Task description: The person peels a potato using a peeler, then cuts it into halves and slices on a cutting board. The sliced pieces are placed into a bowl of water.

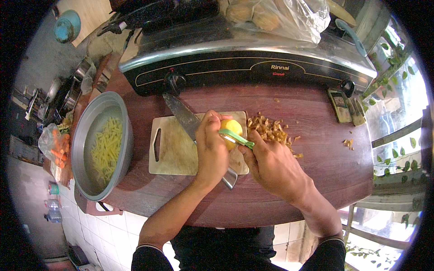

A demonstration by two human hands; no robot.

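My left hand point(213, 145) grips a yellow peeled potato point(232, 126) above the right part of a pale cutting board point(176, 152). In my right hand point(274, 162) is a green-handled peeler point(239, 138), its blade lying against the potato's side. A broad kitchen knife point(181, 113) rests slantwise across the board under my left hand, its metal handle point(230, 178) showing past the near edge. Just right of the board, brown peelings point(271, 130) are heaped on the wooden table point(325, 169).
A grey basin point(126, 159) with pale yellow strips point(107, 145) in it stands on the left. Behind the board is a Rinnai gas stove point(220, 67) bearing a plastic bag of potatoes point(268, 18). Carrots in a bag point(60, 145) lie at far left.
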